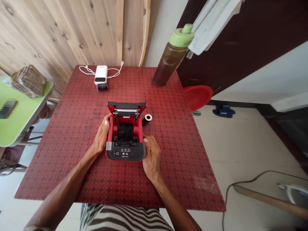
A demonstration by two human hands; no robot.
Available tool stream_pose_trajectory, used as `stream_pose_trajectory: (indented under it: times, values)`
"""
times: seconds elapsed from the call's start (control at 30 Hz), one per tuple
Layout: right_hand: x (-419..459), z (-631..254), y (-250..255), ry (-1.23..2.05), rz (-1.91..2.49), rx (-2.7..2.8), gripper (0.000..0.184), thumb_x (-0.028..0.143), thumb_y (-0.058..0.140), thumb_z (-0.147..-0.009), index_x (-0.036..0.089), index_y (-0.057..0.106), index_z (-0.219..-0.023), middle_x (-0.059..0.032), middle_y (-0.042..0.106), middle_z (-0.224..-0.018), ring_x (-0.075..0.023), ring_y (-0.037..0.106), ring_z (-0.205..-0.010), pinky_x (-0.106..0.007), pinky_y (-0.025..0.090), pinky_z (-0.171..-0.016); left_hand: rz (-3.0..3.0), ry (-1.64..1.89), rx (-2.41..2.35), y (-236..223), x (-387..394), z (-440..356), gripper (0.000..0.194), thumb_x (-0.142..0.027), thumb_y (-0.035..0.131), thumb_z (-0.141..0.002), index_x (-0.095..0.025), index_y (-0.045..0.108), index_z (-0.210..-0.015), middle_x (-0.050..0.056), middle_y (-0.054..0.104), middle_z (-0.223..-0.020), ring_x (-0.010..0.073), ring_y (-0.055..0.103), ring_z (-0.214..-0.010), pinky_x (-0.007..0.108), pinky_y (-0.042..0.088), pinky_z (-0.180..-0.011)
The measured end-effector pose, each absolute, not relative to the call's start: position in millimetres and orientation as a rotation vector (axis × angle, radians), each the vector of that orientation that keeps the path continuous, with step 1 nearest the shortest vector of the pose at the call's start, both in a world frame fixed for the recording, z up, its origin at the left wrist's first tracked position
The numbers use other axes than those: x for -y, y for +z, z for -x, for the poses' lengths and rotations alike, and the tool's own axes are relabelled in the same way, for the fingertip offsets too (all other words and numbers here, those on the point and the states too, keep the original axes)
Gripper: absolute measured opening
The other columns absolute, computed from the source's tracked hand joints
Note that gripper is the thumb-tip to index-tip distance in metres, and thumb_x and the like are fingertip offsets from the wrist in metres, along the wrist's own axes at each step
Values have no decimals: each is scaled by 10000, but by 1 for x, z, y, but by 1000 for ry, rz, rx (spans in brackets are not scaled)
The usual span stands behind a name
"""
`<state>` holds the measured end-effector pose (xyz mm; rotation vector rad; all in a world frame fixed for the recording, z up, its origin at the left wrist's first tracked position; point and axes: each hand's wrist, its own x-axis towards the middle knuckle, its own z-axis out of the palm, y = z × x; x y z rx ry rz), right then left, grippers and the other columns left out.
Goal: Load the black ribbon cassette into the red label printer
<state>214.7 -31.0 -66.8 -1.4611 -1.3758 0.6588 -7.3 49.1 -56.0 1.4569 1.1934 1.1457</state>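
Note:
A red and black label printer [125, 152] rests on the patterned red table with its lid [126, 106] raised. Inside its red bay lies a dark roll [125, 133]. My left hand [102, 136] grips the printer's left side, thumb along the edge and fingers partly hidden behind it. On the opposite side my right hand [152, 155] holds the lower right wall, its fingertips partly out of sight. Just right of the printer stands a small black roll with a white core [148, 118], apart from both hands.
A white power bank [101, 73] with white cables lies at the table's far left, a small black item [102, 86] against it. A green-lidded bottle [169, 59] stands far right. Beyond the right edge is a red basin [198, 97]; a green table [26, 114] is at left.

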Motion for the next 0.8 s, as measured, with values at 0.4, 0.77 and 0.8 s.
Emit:
stream_pose_trajectory:
  times: [0.4, 0.77, 0.8]
  values:
    - [-16, -238, -3, 455, 1291, 1880, 181, 339, 706, -1146, 307, 882, -1175, -65, 898, -1181, -295, 806, -1112, -512, 616, -1064, -1403, 1150, -1156, -61, -52, 3, 791, -816, 463, -1140, -214, 649, -1617, 168, 668, -1709, 381, 575, -1632, 574, 368, -1417]
    - [-63, -188, 13, 262, 1451, 2587, 263, 37, 612, -1060, 174, 828, -1124, -177, 876, -1102, -342, 819, -999, -451, 600, -857, -1409, 1115, -1085, -63, -56, 3, 790, -756, 544, -1129, -205, 559, -1696, 180, 637, -1739, 388, 595, -1613, 580, 395, -1404]
    - [-63, -187, 14, 263, 1454, 2596, 280, 33, 590, -1063, 170, 824, -1136, -183, 873, -1123, -340, 820, -999, -447, 599, -848, -1406, 1115, -1079, -63, -57, 2, 789, -753, 544, -1129, -205, 554, -1698, 179, 644, -1731, 390, 600, -1607, 583, 399, -1401]
